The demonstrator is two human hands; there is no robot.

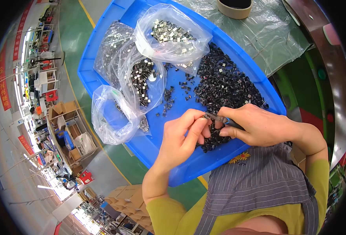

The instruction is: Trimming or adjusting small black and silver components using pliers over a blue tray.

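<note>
The left hand (180, 137) and the right hand (255, 125) meet over the near side of a big blue tray (98, 47). The right hand is closed around a thin tool (220, 118) with a blue bit on its handle. The tip of the tool points left, to the left fingers. The left thumb and fingers are pinched together at that tip. They seem to hold one tiny part, but it is too small to see well.

Just under and behind the hands lies a heap of small black parts (227, 84). It fills the right side of the tray. A few black parts lie loose in the middle of the tray.

On the left side of the tray are clear bags. One bag (173, 35) at the far end holds shiny silver parts. A second bag (141, 80) in the middle holds dark and silver parts. A third bag (112, 115) near the left edge looks almost empty.

Beyond the tray, a sheet of clear plastic (267, 35) covers the worktop. A roll of tape (235, 8) sits on it at the top.

The person wears yellow sleeves and a grey striped apron (255, 184).
</note>
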